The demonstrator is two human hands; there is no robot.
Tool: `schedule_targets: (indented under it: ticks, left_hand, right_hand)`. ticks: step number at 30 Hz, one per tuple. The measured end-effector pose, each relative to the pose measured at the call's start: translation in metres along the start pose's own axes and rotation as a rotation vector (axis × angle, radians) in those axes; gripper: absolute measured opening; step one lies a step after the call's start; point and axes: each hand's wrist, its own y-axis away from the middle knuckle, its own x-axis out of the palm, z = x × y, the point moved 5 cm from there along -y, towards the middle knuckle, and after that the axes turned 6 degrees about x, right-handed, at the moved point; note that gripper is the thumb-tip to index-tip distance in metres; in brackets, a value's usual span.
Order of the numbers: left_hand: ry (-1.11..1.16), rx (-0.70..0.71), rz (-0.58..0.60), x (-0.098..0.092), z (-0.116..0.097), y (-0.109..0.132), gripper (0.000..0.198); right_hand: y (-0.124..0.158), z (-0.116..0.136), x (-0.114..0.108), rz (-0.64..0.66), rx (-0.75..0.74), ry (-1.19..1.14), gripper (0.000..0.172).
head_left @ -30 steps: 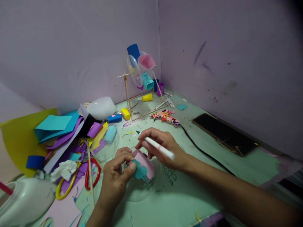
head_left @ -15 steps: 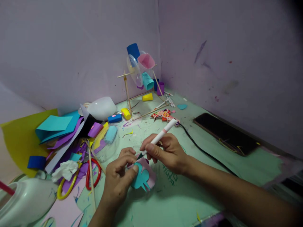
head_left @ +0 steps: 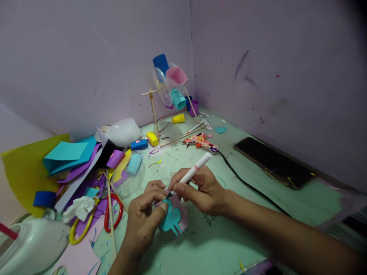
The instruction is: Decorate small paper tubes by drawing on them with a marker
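My left hand [head_left: 143, 214] pinches a turquoise paper cutout [head_left: 173, 217] against a piece of pink paper [head_left: 183, 213], thumb on top near the cutout's upper left. The cutout has rounded lobes and narrow points at its lower end. In my right hand [head_left: 205, 193] is a white marker [head_left: 198, 167] with a pink band, held like a pen and slanting up to the right. Its dark green tip is down at the cutout's upper edge, close to my left fingers; whether it touches cannot be made out.
Red-handled scissors [head_left: 120, 214], yellow-handled scissors [head_left: 76, 233] and coloured paper [head_left: 67, 151] crowd the left. A stick frame [head_left: 155, 114] with paper cups stands behind. A patterned glue gun [head_left: 200, 141] with a black cord [head_left: 249, 183] and a phone [head_left: 272, 162] lie to the right.
My right hand and the marker have come slightly down and left, the tip closer to the cutout. The cutout has tilted a little in my left hand.
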Motion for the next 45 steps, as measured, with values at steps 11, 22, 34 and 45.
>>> schedule_targets:
  ticks: [11, 22, 34, 45]
  left_hand:
    - [-0.013, 0.009, 0.009, -0.0011, -0.0045, -0.0046, 0.017]
    - [0.028, 0.012, -0.016, -0.0021, 0.0023, -0.0019, 0.014]
    - [0.009, -0.024, -0.049, -0.0039, 0.0014, -0.0039, 0.014]
    - [0.014, -0.044, -0.071, -0.0036, -0.0010, -0.0049, 0.011]
  right_hand:
    - [0.0006, 0.0003, -0.0015, -0.006, -0.005, 0.079, 0.014]
    - [0.0002, 0.0024, -0.0009, -0.004, -0.041, 0.103, 0.014]
    - [0.0016, 0.0080, -0.0025, -0.031, -0.084, 0.105, 0.017]
    - [0.0056, 0.0060, 0.0062, 0.078, -0.137, 0.181, 0.020]
